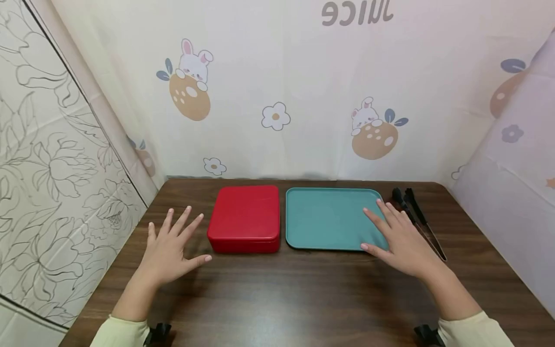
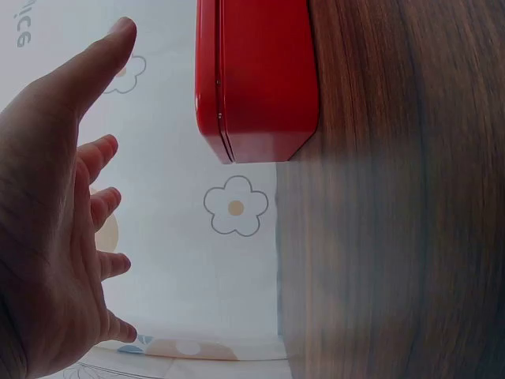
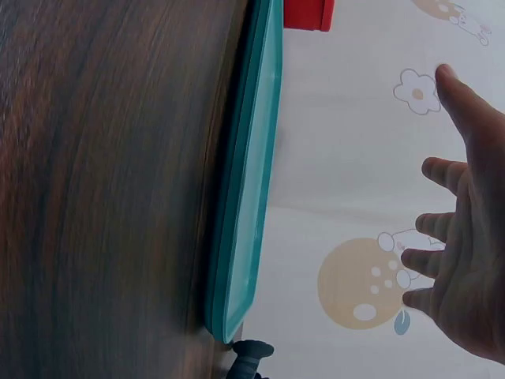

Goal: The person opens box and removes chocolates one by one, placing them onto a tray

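Red box [image 1: 249, 207]: looks rigid, smooth and glossy, so probably a bit slippery; weight depends on contents, can't tell. Seam runs near the top, so take it by both side walls, low, below that line. Teal tray [image 1: 325, 217]: thin, stiff, likely light; pinch the raised rim at opposite short ends. Tongs [image 1: 417, 208]: slim, likely springy; hold partway along both arms.

Your left grip [image 1: 170, 250] is spread wide, holding nothing, raised off the tabletop [image 1: 277, 299], with the box just beside it, on the thumb side. Your right grip [image 1: 403, 238] is also spread, holding nothing, its fingers over the tray's right end in the head view; the right wrist view shows it clear of the tray. Tongs lie beyond that hand, right of the tray, partly hidden behind it.
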Action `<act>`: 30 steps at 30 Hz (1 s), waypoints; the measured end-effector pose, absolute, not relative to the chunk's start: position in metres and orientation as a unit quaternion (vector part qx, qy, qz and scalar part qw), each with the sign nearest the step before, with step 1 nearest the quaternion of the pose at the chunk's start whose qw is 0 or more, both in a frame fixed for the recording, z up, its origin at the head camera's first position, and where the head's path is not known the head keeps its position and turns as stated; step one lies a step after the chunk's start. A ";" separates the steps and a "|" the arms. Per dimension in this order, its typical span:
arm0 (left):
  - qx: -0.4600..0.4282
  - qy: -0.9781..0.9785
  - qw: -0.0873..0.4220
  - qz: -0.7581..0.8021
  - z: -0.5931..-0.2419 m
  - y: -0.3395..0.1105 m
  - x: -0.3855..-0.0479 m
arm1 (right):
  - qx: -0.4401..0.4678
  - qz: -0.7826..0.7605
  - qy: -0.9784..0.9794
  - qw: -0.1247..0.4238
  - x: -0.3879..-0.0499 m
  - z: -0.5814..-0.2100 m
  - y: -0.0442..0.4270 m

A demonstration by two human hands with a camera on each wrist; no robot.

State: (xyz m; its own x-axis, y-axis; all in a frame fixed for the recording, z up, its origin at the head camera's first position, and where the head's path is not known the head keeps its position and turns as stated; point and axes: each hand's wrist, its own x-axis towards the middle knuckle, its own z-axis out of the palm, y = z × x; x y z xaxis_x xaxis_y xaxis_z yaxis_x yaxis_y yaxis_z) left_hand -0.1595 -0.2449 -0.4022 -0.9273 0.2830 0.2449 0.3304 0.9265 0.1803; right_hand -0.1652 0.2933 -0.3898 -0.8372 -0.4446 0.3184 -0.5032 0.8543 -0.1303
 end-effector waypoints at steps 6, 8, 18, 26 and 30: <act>-0.157 -0.974 0.109 -0.125 -0.402 -0.243 -0.160 | 0.275 0.126 -0.939 0.164 -0.169 -0.391 0.290; -0.159 -0.972 0.113 -0.131 -0.402 -0.242 -0.160 | 0.278 0.125 -0.936 0.178 -0.170 -0.392 0.289; -0.198 -0.951 0.177 -0.157 -0.405 -0.241 -0.163 | 0.288 0.161 -0.918 0.222 -0.175 -0.394 0.277; -0.226 -0.932 0.222 -0.178 -0.406 -0.240 -0.166 | 0.297 0.188 -0.908 0.230 -0.183 -0.395 0.264; -0.238 -0.923 0.242 -0.181 -0.406 -0.238 -0.169 | 0.309 0.198 -0.899 0.237 -0.187 -0.397 0.257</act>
State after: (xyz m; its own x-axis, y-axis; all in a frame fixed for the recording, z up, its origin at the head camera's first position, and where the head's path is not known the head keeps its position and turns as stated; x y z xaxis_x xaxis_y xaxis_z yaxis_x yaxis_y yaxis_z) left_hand -0.1686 -0.2385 -0.4057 -0.7696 0.3523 0.5326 0.5276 0.8206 0.2195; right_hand -0.1873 0.2568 -0.3975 -0.6961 -0.4626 0.5490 -0.6507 0.7297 -0.2102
